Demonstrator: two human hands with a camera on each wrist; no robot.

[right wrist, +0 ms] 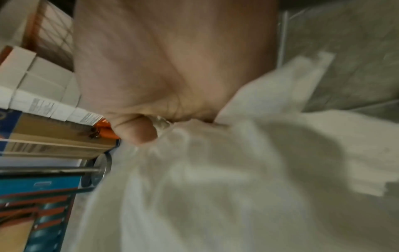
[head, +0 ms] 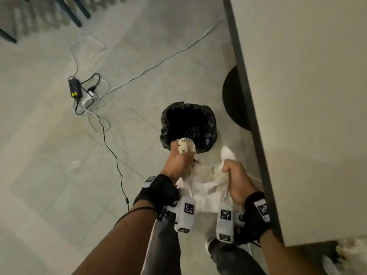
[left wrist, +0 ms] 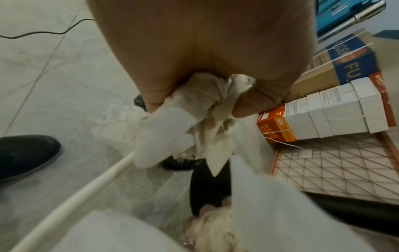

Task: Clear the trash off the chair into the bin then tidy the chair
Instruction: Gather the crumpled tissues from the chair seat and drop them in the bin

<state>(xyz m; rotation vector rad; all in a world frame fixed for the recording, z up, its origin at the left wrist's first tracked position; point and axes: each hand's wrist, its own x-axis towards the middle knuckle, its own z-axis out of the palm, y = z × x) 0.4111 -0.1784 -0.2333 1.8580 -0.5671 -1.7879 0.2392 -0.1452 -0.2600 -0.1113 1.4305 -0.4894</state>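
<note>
A small bin lined with a black bag stands on the floor ahead of me. My left hand grips a wad of crumpled, stained paper right at the bin's near rim; the left wrist view shows the fingers curled round the crumpled white paper. My right hand clutches more crumpled white paper just to the right, short of the bin. In the right wrist view the thumb presses into that white paper. No chair is in view.
A white table top with a dark edge runs along the right, its round black base behind the bin. Cables and a black power adapter lie on the tiled floor at left. Boxes sit stacked under the table. My shoe is nearby.
</note>
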